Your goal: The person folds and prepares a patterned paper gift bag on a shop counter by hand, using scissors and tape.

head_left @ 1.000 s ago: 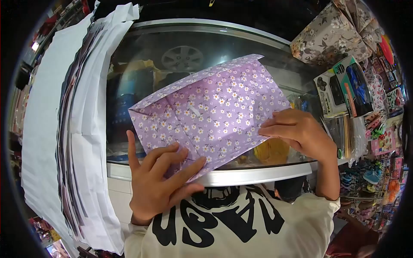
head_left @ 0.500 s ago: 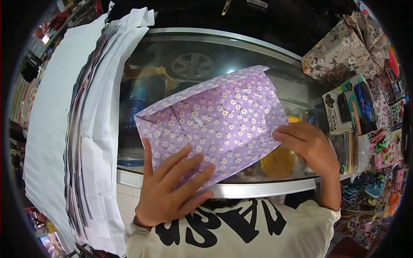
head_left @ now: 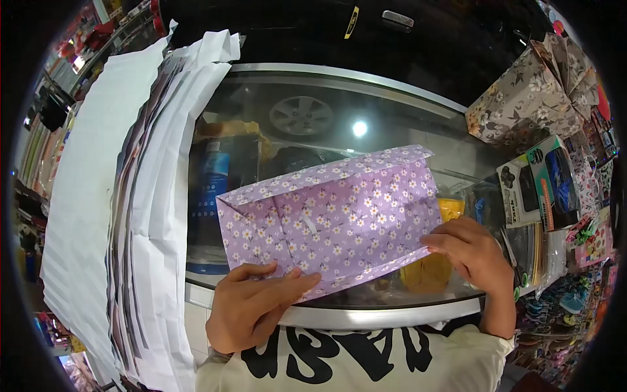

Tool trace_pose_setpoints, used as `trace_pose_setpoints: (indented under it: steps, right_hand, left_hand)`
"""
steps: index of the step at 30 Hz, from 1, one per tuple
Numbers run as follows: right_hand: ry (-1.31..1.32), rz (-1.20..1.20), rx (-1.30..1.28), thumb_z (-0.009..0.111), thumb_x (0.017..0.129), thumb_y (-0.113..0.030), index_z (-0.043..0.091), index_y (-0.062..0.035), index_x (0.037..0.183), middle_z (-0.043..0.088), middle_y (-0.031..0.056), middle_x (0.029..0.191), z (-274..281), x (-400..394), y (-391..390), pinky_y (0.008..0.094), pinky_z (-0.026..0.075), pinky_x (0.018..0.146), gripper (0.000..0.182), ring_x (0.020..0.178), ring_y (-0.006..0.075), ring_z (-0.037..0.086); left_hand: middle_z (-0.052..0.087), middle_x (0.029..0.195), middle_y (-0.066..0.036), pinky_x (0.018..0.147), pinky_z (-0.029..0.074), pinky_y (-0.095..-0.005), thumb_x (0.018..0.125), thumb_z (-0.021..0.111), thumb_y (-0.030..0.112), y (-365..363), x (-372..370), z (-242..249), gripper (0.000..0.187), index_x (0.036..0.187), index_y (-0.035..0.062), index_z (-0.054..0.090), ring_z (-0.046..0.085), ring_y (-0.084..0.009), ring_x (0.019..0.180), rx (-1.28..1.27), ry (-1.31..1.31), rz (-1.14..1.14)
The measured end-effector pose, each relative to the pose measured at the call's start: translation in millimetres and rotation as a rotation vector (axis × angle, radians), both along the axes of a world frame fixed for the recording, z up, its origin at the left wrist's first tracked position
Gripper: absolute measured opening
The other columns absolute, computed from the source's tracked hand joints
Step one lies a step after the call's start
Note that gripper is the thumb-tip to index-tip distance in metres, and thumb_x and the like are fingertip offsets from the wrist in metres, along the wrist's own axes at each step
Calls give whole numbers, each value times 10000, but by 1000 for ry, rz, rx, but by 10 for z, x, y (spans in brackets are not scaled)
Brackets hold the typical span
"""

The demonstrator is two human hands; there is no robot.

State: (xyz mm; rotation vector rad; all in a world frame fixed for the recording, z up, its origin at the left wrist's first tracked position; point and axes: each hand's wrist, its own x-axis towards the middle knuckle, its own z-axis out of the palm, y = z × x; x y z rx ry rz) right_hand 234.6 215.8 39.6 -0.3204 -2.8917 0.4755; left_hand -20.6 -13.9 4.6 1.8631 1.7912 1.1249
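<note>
A purple sheet of paper with white daisies (head_left: 353,215), folded along its upper edge, lies tilted on the glass counter (head_left: 392,111). A small pale strip sits on its middle. My left hand (head_left: 258,304) is at the lower left edge of the paper, fingers close together and bent over that edge. At the lower right corner my right hand (head_left: 470,251) pinches the paper's edge between thumb and fingers.
Large white sheets (head_left: 85,189) are stacked at the left. On the right stand a floral paper bag (head_left: 526,98) and boxed goods (head_left: 539,186). A blue bottle (head_left: 214,173) and a yellow packet (head_left: 428,271) show through the glass. Scissors are partly visible at the right.
The paper now lies lower and flatter in view. My left hand's spread fingers have drawn together over the lower edge. My right hand stays at the right corner.
</note>
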Motion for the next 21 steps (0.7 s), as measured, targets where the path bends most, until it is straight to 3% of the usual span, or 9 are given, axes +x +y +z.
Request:
trace_pose_setpoints:
  steps: [3,4,7,10,13,15,18,21]
  right_hand:
    - [6,-76,372,617,788,-75,657,-113,1107,626,50,1117,29,-84,-166,388,433,864,324,1031,234,603]
    - [24,-44,510,613,801,-162,660,-135,1147,587,12,1222,36,-98,-203,410,373,893,350,1133,194,548]
    - [100,164,647,595,828,-296,646,-155,1194,567,0,1316,-72,-79,-445,470,363,989,396,1223,185,510]
    - [19,384,635,567,863,-422,596,-174,1292,489,4,1432,-71,-252,-603,543,265,1114,496,1326,183,437]
    - [-69,356,370,513,911,-491,514,-169,1384,398,22,1512,-191,-360,-719,573,128,1173,572,1386,187,370]
    - [-151,365,312,482,928,-536,424,-134,1448,362,44,1531,-183,-415,-675,574,107,1172,660,1408,198,341]
    - [-189,376,198,471,939,-535,394,-116,1461,351,59,1536,-240,-447,-639,572,82,1175,674,1422,204,318]
    - [-207,367,128,460,956,-517,387,-113,1463,335,71,1545,-261,-452,-652,571,66,1177,653,1435,210,294]
  left_hand:
    - [739,911,-85,798,506,-333,815,663,-9,1,-3,-43,385,1178,116,685,718,-176,854,44,36,9]
    - [738,898,-81,792,502,-326,816,665,-7,-1,-3,-39,379,1174,115,688,716,-178,829,36,16,20]
    - [733,858,-68,773,489,-308,816,673,0,14,11,0,365,1164,110,692,703,-181,749,-15,-33,63]
    - [723,816,-52,750,479,-294,813,692,12,19,50,35,361,1162,103,691,677,-187,676,-76,-74,126]
    - [716,794,-50,730,473,-289,809,710,26,18,68,-16,362,1164,97,689,663,-192,664,-38,-111,170]
    - [719,802,-56,718,469,-288,805,720,31,13,74,-22,369,1167,94,687,670,-188,694,-38,-113,189]
    - [720,929,-117,762,489,-292,797,726,28,5,97,10,363,1152,94,691,692,-198,822,-75,-164,210]
    - [664,1149,-182,937,476,-377,777,745,26,-2,187,-73,317,1084,97,703,666,-267,1009,66,-305,310]
